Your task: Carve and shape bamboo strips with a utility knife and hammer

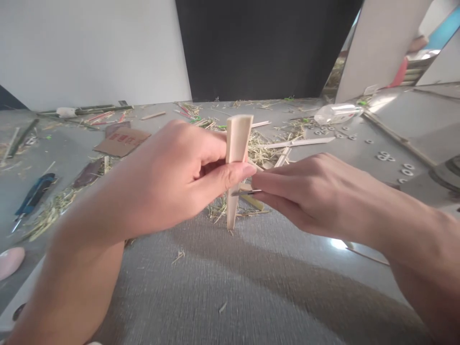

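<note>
My left hand grips a split bamboo strip between thumb and fingers. The strip stands upright, its lower end at the grey table top, and narrows toward the bottom. My right hand is closed around a small knife, of which only the thin metal blade shows; its handle is hidden in the fingers. Just below my left thumb, the blade's tip meets the strip's face. Behind the hands lies a heap of pale shavings with loose bamboo pieces.
At left lie a blue-handled screwdriver-like tool, brown cardboard and a pink rounded object. A clear plastic bottle and several small white rings are at right. A black panel rises behind the table.
</note>
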Available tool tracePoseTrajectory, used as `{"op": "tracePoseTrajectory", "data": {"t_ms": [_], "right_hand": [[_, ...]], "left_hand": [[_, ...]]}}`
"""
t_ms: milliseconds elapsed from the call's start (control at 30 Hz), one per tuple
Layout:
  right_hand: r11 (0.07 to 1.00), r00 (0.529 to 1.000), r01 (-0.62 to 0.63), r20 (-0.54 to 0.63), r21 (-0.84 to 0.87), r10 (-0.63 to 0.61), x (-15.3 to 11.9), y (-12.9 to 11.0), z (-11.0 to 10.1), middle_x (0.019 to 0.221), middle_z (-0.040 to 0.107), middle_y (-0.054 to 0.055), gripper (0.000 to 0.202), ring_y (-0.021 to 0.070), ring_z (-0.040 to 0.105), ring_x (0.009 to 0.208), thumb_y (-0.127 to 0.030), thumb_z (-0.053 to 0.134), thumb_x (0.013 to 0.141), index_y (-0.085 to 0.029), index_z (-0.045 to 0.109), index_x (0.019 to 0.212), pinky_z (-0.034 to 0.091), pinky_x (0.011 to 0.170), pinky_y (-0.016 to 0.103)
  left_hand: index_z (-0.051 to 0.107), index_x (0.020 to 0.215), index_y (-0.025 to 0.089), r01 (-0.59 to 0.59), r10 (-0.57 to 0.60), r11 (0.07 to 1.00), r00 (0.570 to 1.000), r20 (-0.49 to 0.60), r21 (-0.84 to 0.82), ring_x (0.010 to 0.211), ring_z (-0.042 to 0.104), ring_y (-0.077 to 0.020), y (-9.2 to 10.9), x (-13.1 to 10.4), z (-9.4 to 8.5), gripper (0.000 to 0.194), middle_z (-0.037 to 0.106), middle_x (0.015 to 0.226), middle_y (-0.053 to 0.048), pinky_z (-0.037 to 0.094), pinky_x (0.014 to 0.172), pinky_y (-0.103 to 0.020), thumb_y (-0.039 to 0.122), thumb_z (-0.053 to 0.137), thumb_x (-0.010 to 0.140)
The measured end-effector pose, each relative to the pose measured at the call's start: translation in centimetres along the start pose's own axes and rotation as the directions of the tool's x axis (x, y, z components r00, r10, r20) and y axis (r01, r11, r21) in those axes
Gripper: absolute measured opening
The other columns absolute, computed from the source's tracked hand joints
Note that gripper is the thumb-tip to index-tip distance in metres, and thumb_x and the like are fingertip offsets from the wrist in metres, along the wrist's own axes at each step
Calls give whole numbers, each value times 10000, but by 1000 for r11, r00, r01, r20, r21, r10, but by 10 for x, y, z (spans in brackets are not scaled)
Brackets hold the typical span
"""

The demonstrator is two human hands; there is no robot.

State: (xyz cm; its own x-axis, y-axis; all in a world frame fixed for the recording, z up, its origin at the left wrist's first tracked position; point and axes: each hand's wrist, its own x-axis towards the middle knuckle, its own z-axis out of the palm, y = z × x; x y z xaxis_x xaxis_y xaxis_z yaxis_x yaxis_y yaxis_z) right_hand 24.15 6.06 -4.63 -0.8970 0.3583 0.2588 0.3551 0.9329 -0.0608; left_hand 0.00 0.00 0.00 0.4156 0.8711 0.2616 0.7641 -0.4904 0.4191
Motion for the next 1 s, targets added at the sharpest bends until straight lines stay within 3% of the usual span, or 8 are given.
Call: {"op": "tracePoseTrajectory", "data": {"t_ms": [167, 1000], "right_hand": [[1000, 1000, -10, 12, 23, 10, 0, 0, 2, 645, 373, -51, 254, 104, 263, 529, -303, 424, 1099, -225, 461, 860, 178, 562, 338], [988, 999, -15, 42, 157, 9, -1, 6, 17, 620, 359, -59, 301, 107, 258, 512, -328, 419, 1108, -233, 424, 822, 208, 562, 341]], "left_hand": [[651, 653, 200, -13, 13, 991, 1000, 3, 136, 551, 485, -127, 2, 0, 0, 457, 575, 630, 2, 349, 554, -290, 361, 510, 1057], [574, 615, 233, 5, -4, 992, 1000, -14, 123, 482, 403, -134, 0, 1, 1, 461, 508, 570, 5, 270, 467, -343, 395, 513, 1041]]}}
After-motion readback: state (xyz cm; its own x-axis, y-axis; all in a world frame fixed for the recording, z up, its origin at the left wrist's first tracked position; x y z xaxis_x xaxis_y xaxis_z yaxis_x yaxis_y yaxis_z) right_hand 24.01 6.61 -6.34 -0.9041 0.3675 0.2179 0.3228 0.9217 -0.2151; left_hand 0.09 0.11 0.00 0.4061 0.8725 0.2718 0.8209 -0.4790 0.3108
